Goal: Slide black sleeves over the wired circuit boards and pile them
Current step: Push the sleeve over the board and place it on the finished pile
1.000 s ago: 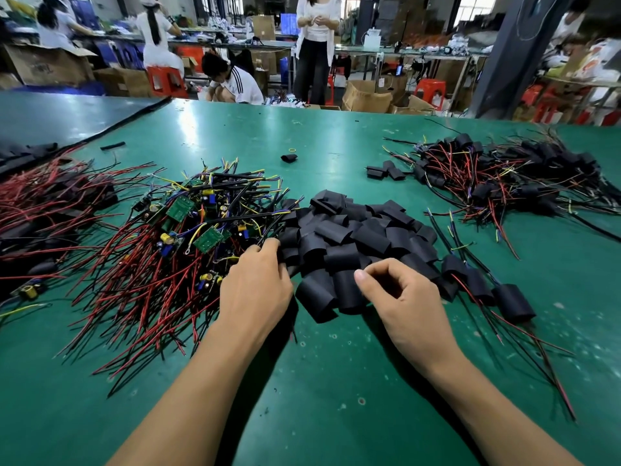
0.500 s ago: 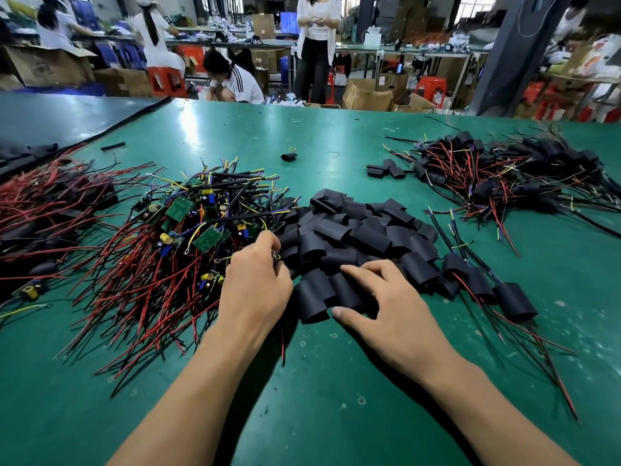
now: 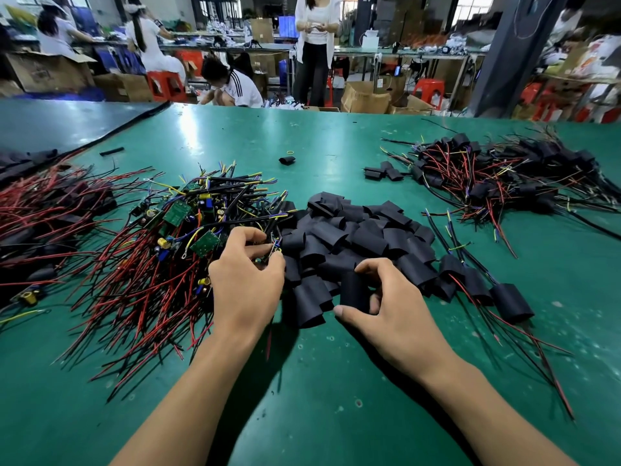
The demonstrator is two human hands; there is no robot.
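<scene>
A heap of green circuit boards with red, black and yellow wires lies left of centre on the green table. Beside it on the right is a pile of loose black sleeves. My left hand is at the heap's right edge, its fingers curled round a wired board that they mostly hide. My right hand pinches one black sleeve between thumb and fingers at the near edge of the sleeve pile. A few sleeved boards with trailing wires lie just right of my right hand.
A large pile of sleeved boards sits at the far right. More red-wired parts lie at the far left. A lone sleeve rests mid-table. People, cardboard boxes and red stools stand beyond the table's far edge.
My right hand went from lying flat on the sleeve pile to pinching one sleeve. My left hand's fingers closed on a wired board at the heap's edge.
</scene>
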